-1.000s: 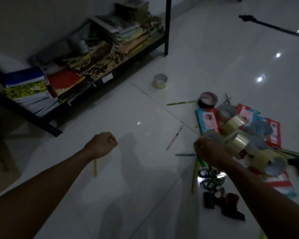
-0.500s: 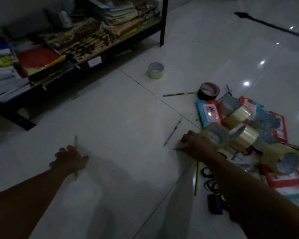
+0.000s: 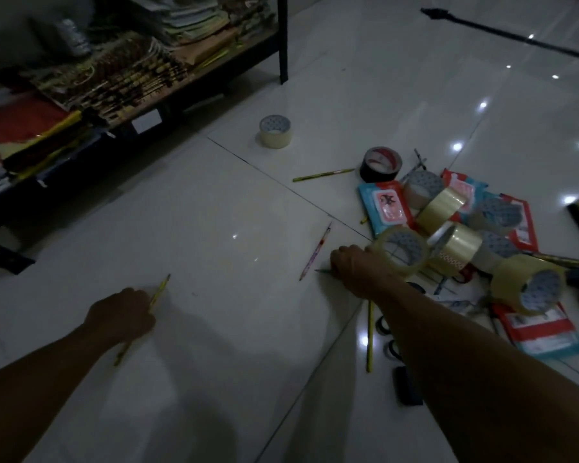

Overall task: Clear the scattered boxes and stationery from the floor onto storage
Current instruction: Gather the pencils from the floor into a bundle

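Since half a second ago both hands sit nearly where they were; right hand (image 3: 358,267) is now down on a green pencil (image 3: 323,271). Fingers are curled onto it, tip pointing left, rest hidden under the hand. Left hand (image 3: 121,314) grips a yellow pencil (image 3: 159,290), long axis running diagonally, up-right end towards the shelf (image 3: 147,105). Pink pencil (image 3: 315,252) lies just beside the right hand. Tape rolls (image 3: 455,242) pile behind it on packets (image 3: 386,205); dim light blurs details. Lone tape roll (image 3: 275,131) on the floor (image 3: 214,212) near the shelf.
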### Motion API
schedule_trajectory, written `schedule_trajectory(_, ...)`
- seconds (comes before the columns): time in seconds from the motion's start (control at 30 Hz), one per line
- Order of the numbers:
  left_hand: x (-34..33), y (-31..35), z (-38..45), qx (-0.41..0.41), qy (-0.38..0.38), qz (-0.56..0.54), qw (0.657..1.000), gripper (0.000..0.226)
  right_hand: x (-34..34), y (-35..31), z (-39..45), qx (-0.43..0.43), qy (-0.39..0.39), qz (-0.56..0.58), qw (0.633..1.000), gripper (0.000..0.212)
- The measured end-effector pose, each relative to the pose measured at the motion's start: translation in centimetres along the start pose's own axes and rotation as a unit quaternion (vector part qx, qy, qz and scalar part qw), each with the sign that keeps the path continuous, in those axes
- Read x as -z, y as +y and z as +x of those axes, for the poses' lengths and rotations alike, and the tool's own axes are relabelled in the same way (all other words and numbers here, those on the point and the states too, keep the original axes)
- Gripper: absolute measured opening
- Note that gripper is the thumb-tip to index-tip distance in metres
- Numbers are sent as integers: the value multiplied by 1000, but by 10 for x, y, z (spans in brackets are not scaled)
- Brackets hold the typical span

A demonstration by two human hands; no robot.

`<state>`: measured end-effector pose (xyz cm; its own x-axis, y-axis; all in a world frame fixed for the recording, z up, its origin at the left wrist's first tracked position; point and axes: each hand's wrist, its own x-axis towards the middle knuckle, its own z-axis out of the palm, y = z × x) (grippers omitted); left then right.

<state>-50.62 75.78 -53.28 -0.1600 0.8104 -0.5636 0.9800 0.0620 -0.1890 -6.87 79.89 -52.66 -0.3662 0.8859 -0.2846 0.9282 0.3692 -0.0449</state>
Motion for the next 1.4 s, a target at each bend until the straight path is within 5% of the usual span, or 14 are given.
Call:
schedule_trajectory(0.33, 42, 76, -28, -120, 93, 5, 988, 29, 44, -7, -17, -120, 51, 293, 947, 15)
schedule_trajectory(0.73, 198, 161, -104, -153, 171, -53, 972, 21, 99, 11, -64, -140, 101, 336, 926, 21)
schedule_trajectory(0.97, 236, 221, -129, -193, 135, -15, 972, 18, 111, 31, -94, -163, 29, 381, 909, 25)
schedule_trajectory(1.23, 180, 244, -80, -194, 13, -189, 963, 17, 111, 50, -95, -183, -1, 298, 937, 32)
schedule_trajectory(1.4, 131, 227, -57, -146, -67, -272, 949, 20, 71, 40, -88, -173, -123, 249, 945, 33)
